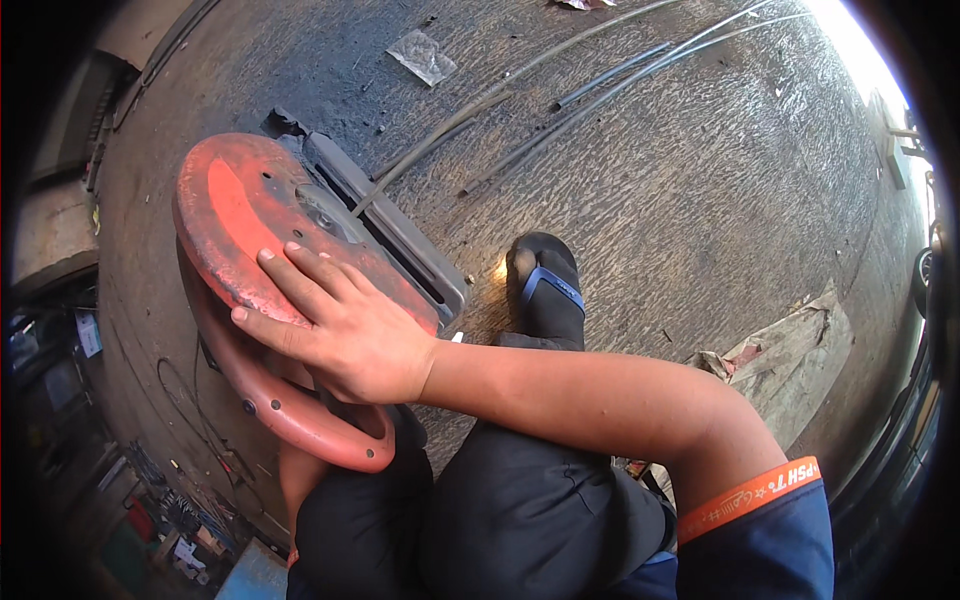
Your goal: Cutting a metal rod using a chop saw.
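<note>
A worn red cut-off saw [235, 185] with a rounded blade guard and a loop-shaped handle [330, 435] stands on the floor at my left. My right hand [350, 330] lies flat on the lower side of the red guard, fingers spread, holding nothing. My left forearm [302, 478] comes up beneath the handle; the saw hides my left hand, so its fingers do not show. Along the saw's far side runs a dark grey metal base [390, 225]. A thin metal rod [440, 135] reaches across the base toward the guard.
Several long metal rods [610, 85] lie on the worn floor ahead. A clear plastic packet [421, 57] lies at the far side. My sandalled foot [545, 285] is right of the saw. A crumpled sack [790, 370] lies at right; cluttered tools [190, 520] sit lower left.
</note>
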